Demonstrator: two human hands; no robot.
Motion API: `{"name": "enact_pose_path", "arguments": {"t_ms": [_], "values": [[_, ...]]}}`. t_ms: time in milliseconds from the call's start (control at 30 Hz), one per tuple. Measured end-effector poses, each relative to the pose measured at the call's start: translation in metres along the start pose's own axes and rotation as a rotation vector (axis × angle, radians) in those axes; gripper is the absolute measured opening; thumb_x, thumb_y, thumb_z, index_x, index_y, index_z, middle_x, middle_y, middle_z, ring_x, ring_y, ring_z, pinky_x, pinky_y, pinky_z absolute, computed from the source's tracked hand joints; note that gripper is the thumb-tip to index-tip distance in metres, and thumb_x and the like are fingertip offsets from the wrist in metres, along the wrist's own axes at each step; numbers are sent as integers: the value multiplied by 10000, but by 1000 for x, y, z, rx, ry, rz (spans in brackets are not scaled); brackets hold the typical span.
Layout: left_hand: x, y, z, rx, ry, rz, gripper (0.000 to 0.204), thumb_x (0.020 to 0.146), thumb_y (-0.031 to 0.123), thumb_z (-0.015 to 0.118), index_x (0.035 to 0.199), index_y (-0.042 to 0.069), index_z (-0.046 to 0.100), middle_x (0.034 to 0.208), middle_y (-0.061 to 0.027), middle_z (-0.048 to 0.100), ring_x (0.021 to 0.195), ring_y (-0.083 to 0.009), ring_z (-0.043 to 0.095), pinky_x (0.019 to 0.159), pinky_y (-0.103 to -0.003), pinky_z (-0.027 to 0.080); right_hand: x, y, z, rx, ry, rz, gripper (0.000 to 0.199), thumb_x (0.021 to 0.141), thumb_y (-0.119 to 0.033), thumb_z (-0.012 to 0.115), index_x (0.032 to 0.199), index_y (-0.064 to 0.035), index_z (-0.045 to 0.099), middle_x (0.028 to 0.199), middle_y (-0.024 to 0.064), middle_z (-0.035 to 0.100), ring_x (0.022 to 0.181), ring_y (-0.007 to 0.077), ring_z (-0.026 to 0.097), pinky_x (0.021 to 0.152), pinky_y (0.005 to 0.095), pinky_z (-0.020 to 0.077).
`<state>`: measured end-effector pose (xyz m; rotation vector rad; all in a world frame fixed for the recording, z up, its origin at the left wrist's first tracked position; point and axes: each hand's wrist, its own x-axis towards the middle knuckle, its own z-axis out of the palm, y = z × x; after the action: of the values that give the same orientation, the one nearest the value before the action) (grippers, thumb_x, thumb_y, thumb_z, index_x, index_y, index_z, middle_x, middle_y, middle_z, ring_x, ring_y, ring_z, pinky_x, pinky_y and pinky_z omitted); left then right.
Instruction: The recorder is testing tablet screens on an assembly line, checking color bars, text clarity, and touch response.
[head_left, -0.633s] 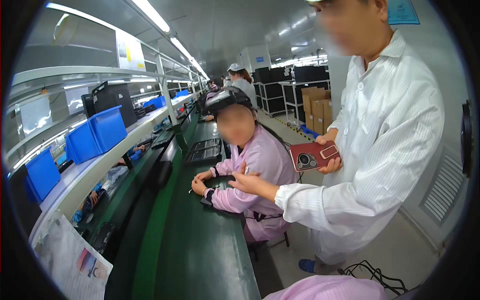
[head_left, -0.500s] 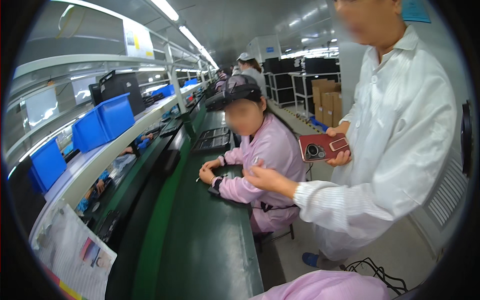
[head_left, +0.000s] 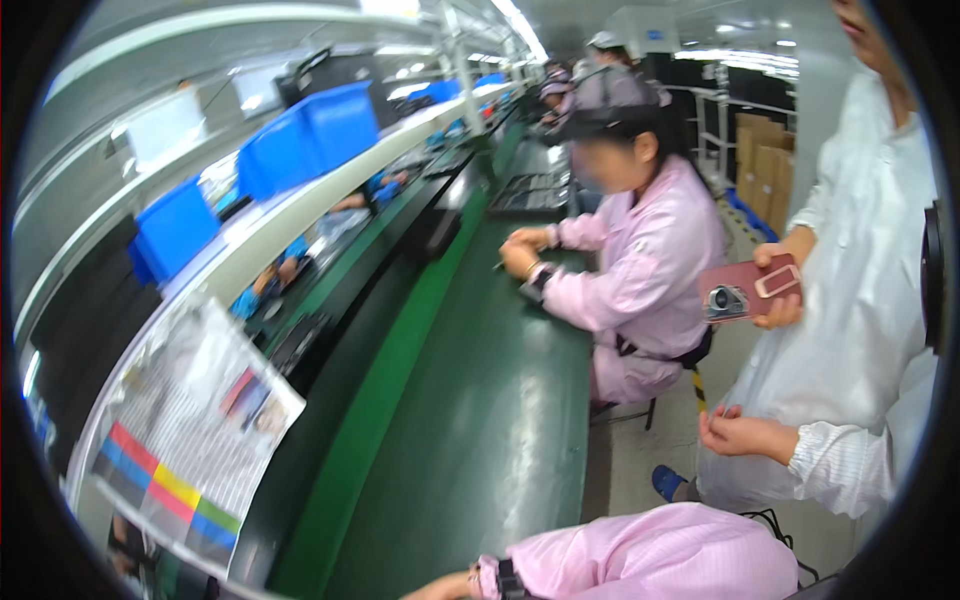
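My right hand [head_left: 446, 587] shows only in part at the bottom edge, just past the pink sleeve [head_left: 650, 550] and a black wrist strap [head_left: 510, 578]. Its fingers are cut off by the picture's edge, so I cannot make out what they hold, if anything. The hand is nearest to the green worktable [head_left: 480, 420]. My left hand is out of view.
A co-worker in pink [head_left: 640, 260] sits farther along the table, hands together over it. At right stands a person in a white coat [head_left: 830, 370], holding a red phone [head_left: 750, 290]. Blue bins [head_left: 310, 140] line the shelf; a printed sheet [head_left: 200, 430] hangs from it.
The view has swung left and down, so the scene sits farther right. My right forearm and wrist have come into view. The standing person's outstretched hand has dropped away from the seated co-worker.
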<state>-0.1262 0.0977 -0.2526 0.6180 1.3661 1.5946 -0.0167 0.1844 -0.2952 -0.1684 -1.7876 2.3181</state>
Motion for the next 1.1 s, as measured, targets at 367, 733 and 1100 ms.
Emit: {"name": "enact_pose_path", "arguments": {"t_ms": [367, 733, 1100], "values": [[25, -7, -22, 356, 43, 11, 339, 928, 291, 488, 1083, -10, 492, 786, -70, 558, 695, -114, 534, 645, -273, 435, -23, -53, -54, 246, 532, -168, 288, 916, -228, 461, 1005, 12, 592, 846, 80, 633, 541, 101, 524, 510, 220, 433], [-1, 12, -18, -212, 75, 148, 400, 915, 328, 484, 1171, 21, 466, 1189, -100, 494, 1079, -202, 472, 906, -329, 370, -57, -42, -90, 891, 898, -412, 181, 858, -157, 519, 942, -2, 559, 677, 20, 500, 492, 95, 347, 458, 227, 304], [14, 21, -40, -950, -48, -85, 186, 860, 191, 518, 995, 64, 536, 1061, -55, 586, 929, -186, 552, 758, -331, 432, -50, -52, -87, 1064, 791, -490, 172, 827, -157, 539, 918, -14, 564, 670, 10, 471, 507, 104, 346, 451, 231, 293]]}}
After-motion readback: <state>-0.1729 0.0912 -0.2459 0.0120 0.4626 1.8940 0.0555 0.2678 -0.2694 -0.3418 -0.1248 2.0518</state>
